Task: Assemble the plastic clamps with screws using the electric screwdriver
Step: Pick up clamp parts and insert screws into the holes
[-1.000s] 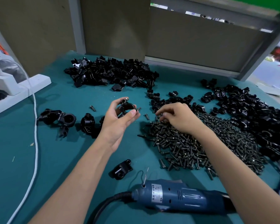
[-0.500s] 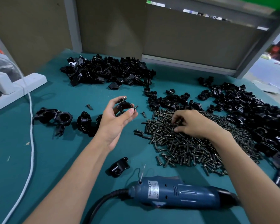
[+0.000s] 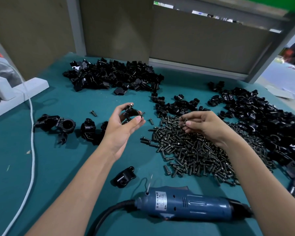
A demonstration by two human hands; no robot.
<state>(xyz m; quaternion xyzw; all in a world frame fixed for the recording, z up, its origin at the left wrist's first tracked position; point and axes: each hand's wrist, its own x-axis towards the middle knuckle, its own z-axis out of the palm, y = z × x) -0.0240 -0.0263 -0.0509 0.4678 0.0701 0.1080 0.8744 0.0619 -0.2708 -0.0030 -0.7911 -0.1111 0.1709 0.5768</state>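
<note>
Plastic clamp (image 3: 131,113), black and with a screw standing in its top, is held above the middle of the teal-covered bench (image 3: 58,167) between the thumb and fingers of a worker's left hand (image 3: 123,128). The right hand (image 3: 204,125) hovers near it over the screw heap (image 3: 194,150), its fingertips pinching screws (image 3: 184,120); how many cannot be made out. The heap spreads toward the bench's right edge, where a large mound of clamp parts (image 3: 266,120) lies. A second mound (image 3: 112,77) sits along the far edge, against the partition. Near the left edge rest several joined clamps (image 3: 56,124), with a stray screw (image 3: 93,113) beyond them and a white cable (image 3: 32,133) that runs toward the near-left corner. A blue electric screwdriver (image 3: 191,206) lies on its side along the near edge between the worker's forearms, untouched, its black cord curving left. A single clamp piece (image 3: 124,177) lies just beyond it.
</note>
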